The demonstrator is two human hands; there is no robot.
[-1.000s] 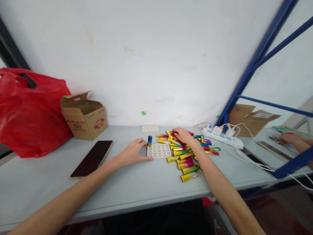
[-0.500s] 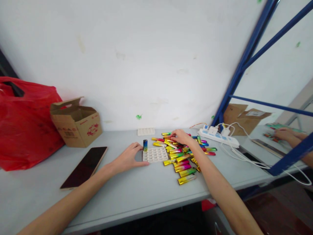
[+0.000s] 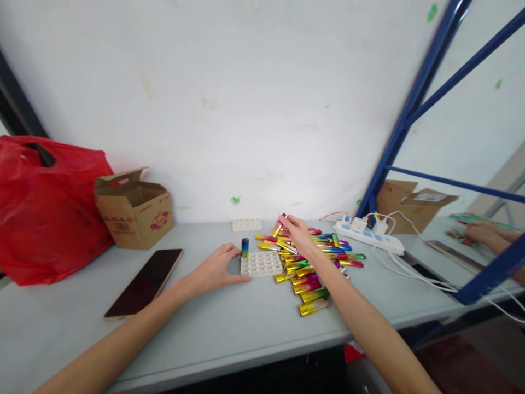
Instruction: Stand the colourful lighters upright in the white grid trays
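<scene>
A white tray [image 3: 261, 266] with rows of round holes lies flat on the table. In its back left corner a blue-and-gold metallic tube [image 3: 245, 247] stands upright. My left hand [image 3: 219, 266] grips the tray's left end, thumb along the front edge and fingertips by the back corner. Loose shiny tubes, shaped like lighters, form a pile [image 3: 305, 273] to the right of the tray. Over the pile's back left part my right hand [image 3: 296, 232] pinches one gold-and-red metallic tube [image 3: 277, 227], held tilted.
Behind lies a second white tray [image 3: 246, 225] near the wall. A phone [image 3: 143, 283], a cardboard box [image 3: 141, 219] and a red plastic bag [image 3: 53, 213] are on the left. To the right are a power strip [image 3: 369, 236] with cables and a blue metal frame [image 3: 394, 142].
My right hand has lifted a gold-and-red tube up from the pile. My left hand stays at the tray. The view has shifted slightly.
</scene>
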